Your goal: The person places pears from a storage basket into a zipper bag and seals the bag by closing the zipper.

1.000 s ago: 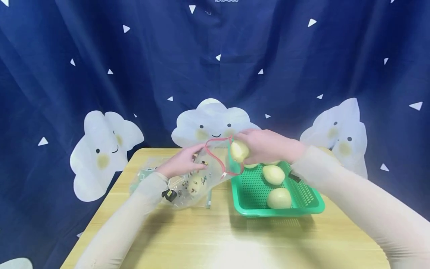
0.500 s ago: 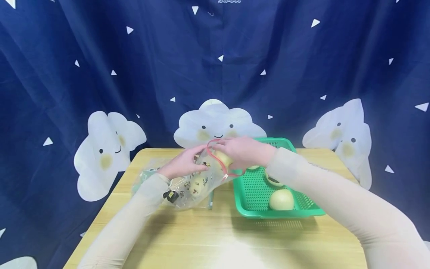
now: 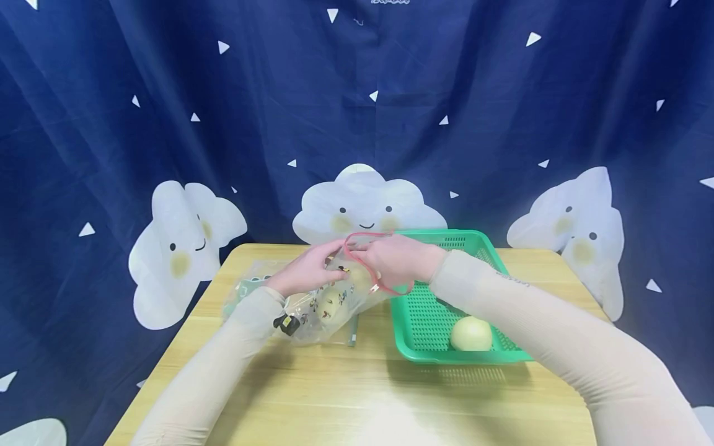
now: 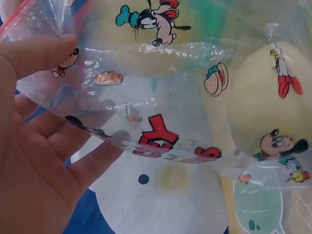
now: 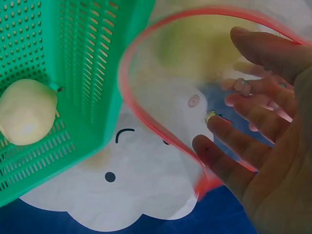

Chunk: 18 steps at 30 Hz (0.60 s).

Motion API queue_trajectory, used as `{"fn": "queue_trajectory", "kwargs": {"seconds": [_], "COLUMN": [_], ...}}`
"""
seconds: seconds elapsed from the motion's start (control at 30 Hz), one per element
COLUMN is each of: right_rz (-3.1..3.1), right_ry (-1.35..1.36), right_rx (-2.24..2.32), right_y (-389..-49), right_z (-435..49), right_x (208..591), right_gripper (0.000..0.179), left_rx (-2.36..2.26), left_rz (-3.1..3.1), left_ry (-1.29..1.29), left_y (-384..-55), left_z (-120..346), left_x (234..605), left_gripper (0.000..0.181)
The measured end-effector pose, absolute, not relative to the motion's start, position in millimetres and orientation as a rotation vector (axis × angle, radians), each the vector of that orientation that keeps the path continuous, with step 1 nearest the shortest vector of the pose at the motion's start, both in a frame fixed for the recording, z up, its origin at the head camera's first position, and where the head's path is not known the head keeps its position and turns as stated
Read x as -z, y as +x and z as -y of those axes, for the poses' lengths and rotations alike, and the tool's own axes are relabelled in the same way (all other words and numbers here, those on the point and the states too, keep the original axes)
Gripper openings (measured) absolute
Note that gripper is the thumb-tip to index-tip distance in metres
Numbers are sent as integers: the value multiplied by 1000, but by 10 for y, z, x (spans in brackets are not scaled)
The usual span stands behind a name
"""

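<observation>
My left hand [image 3: 304, 271] holds the upper side of a clear zip bag [image 3: 320, 333] printed with cartoon figures, thumb in front and fingers behind in the left wrist view. One pale yellow pear [image 4: 258, 105] shows low in the bag. Another pear [image 5: 195, 46], blurred, lies just inside the mouth. The bag's red zip rim [image 5: 146, 117] gapes toward the right. At that mouth is my right hand [image 3: 403, 257]; its fingers [image 5: 239, 141] are spread and grip nothing in the right wrist view. A green basket [image 3: 404, 354] to the right has a pear [image 3: 471, 334] near its front.
Beneath and left of the zip bag lies another clear bag [image 3: 245, 288] with green print. The wooden table [image 3: 312, 396] extends in front. A dark blue curtain [image 3: 262, 124] with white clouds hangs behind. My right forearm hides part of the basket.
My right hand has carried a pear leftward from over the basket into the bag's mouth and let go of it. The left hand has stayed on the bag.
</observation>
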State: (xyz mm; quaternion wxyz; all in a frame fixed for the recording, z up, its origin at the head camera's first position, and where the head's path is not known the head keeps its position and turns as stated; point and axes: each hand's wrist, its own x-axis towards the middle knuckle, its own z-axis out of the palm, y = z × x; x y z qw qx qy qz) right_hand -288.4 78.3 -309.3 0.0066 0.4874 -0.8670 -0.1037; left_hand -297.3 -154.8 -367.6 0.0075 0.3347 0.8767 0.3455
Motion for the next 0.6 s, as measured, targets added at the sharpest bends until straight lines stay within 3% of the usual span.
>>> {"fn": "queue_trajectory", "kwargs": {"seconds": [0.37,0.6], "right_rz": [2779,2689], "right_ry": [1561,1407], "right_rx": [58,56], "right_y": [-2820,-2765], "right_z": [-822,-1076], "right_x": [3062,2918], "right_gripper": [54,31], "left_rx": [-1073,-1061], "left_rz": [-2742,-2777], "left_ry": [1009,989], "left_y": [-2973,-2958], "left_z": [1587,1596], "left_x": [3718,3700], "left_gripper": [67,67]}}
